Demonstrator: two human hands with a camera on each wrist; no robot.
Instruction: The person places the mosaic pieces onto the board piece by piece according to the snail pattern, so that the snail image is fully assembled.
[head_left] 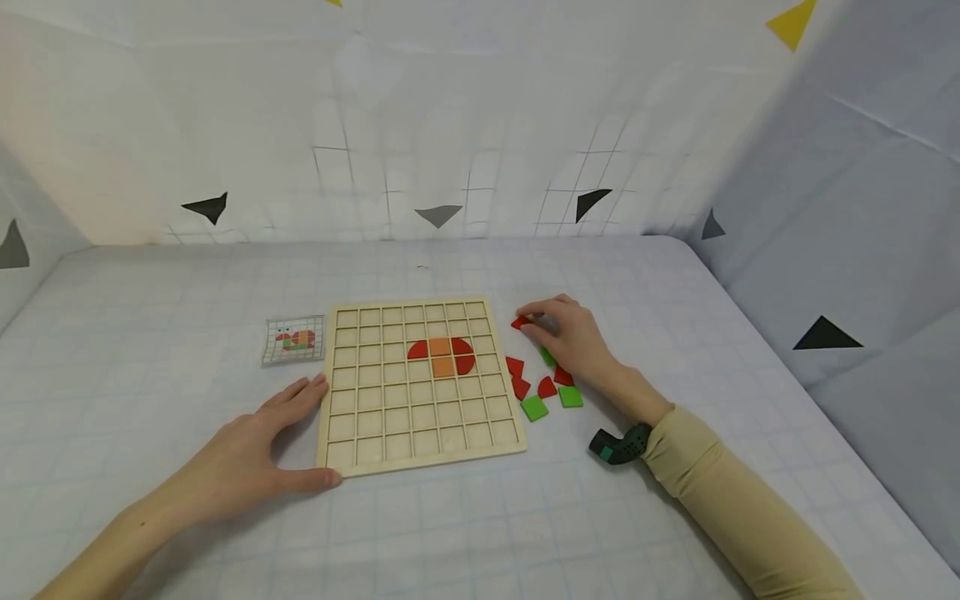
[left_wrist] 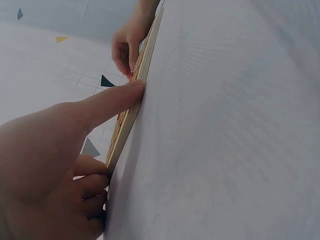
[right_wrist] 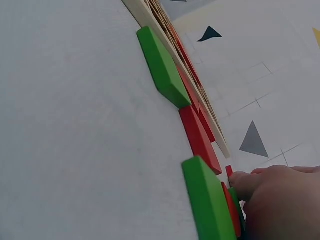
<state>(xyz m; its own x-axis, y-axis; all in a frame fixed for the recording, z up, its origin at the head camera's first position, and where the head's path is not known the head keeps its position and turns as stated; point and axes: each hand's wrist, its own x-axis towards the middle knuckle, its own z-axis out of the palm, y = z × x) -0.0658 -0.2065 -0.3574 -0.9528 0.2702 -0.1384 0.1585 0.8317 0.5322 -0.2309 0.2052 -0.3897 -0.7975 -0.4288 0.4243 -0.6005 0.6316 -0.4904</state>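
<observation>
Left hand (head_left: 247, 454), fingers spread, touches the grid board (head_left: 422, 415)'s left edge, presumably steadying it on the bench (head_left: 480, 533). Right hand (head_left: 576, 335) pinches a red piece (head_left: 518, 322) between thumb and fingers, beside the board; loose pieces (head_left: 535, 407) lie close, likely for reach.

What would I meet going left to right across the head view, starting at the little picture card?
Picture card → wooden grid board → red piece pinched at the fingertips → right hand → tan sleeve.
</observation>
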